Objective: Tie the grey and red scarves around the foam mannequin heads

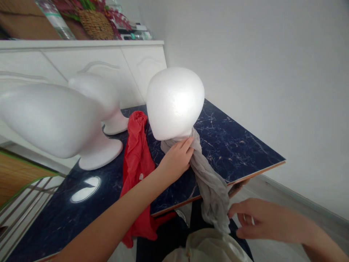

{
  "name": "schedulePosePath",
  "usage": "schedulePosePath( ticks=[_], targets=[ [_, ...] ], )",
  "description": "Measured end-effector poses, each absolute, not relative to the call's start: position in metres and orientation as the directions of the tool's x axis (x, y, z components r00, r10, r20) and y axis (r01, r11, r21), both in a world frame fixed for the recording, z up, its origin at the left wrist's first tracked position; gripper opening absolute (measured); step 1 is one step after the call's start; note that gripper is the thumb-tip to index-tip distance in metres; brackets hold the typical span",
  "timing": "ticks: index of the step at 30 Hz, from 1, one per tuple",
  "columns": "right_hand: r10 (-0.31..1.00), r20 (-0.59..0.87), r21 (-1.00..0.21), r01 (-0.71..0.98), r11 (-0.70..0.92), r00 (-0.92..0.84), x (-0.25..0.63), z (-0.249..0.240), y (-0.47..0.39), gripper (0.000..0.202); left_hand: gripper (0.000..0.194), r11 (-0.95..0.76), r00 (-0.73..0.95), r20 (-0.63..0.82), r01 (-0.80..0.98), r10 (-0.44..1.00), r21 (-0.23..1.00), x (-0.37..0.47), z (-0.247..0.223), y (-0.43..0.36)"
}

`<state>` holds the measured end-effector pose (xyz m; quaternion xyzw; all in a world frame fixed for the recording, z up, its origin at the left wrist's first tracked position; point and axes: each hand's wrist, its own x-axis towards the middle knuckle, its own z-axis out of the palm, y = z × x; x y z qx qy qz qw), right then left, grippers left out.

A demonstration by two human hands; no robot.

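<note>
A white foam mannequin head (176, 102) stands on the dark blue marbled table (231, 145). A grey scarf (208, 182) is wrapped around its neck, and its loose end hangs over the table's front edge. My left hand (178, 158) is closed on the scarf at the neck, fingertips at the knot or fold. Beside the scarf's hanging end, at the lower right, is my right hand (253, 220), with its fingers apart and nothing held. A red scarf (137, 156) lies left of the head and droops over the front edge.
Two more white mannequin heads, a near one (51, 118) and a far one (95, 91), stand at the left of the table. Behind is a white cabinet (103, 67) with a wicker basket (95, 24) and bottles on top. A metal rack is at lower left.
</note>
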<state>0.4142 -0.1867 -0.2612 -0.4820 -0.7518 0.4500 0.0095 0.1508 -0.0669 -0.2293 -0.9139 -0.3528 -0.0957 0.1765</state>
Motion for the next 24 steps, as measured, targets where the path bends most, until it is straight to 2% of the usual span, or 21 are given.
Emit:
schedulePosePath(
  ticks=[2, 4, 7, 9, 12, 15, 18, 24],
  targets=[
    [0.762, -0.340, -0.812, 0.581, 0.058, -0.551, 0.418, -0.236, -0.173, 0.039, 0.038, -0.671, 0.672, 0.301, 0.731, 0.676, -0.125, 0.136, -0.220, -0.080],
    [0.845, -0.210, -0.902, 0.432, 0.027, -0.492, 0.412, -0.219, -0.152, 0.046, 0.029, -0.554, 0.538, 0.276, 0.832, 0.796, -0.023, 0.116, -0.212, -0.086],
    [0.937, 0.026, -0.932, 0.331, 0.150, -0.349, 0.386, -0.215, -0.113, 0.052, 0.029, -0.306, 0.278, 0.283, 0.950, 0.918, 0.061, 0.085, -0.209, -0.069],
    [0.947, 0.138, -0.861, 0.438, 0.259, -0.289, 0.364, -0.222, -0.087, 0.058, 0.046, -0.334, 0.262, 0.335, 0.926, 0.905, 0.178, 0.073, -0.213, -0.046],
    [0.948, 0.188, -0.658, 0.684, 0.315, -0.256, 0.336, -0.235, -0.057, 0.065, 0.069, -0.496, 0.391, 0.306, 0.709, 0.868, 0.501, 0.070, -0.222, -0.013],
    [0.952, 0.183, -0.545, 0.781, 0.305, -0.244, 0.321, -0.241, -0.037, 0.057, 0.074, -0.422, 0.430, 0.204, 0.506, 0.880, 0.752, 0.080, -0.230, 0.004],
    [0.949, 0.178, -0.596, 0.739, 0.314, -0.260, 0.320, -0.241, -0.022, 0.053, 0.075, -0.393, 0.393, 0.222, 0.436, 0.892, 0.810, 0.095, -0.232, 0.006],
    [0.924, 0.290, -0.742, 0.551, 0.382, -0.249, 0.347, -0.222, 0.012, 0.062, 0.058, -0.519, 0.385, 0.372, 0.421, 0.845, 0.744, 0.138, -0.212, 0.012]
  ],
)
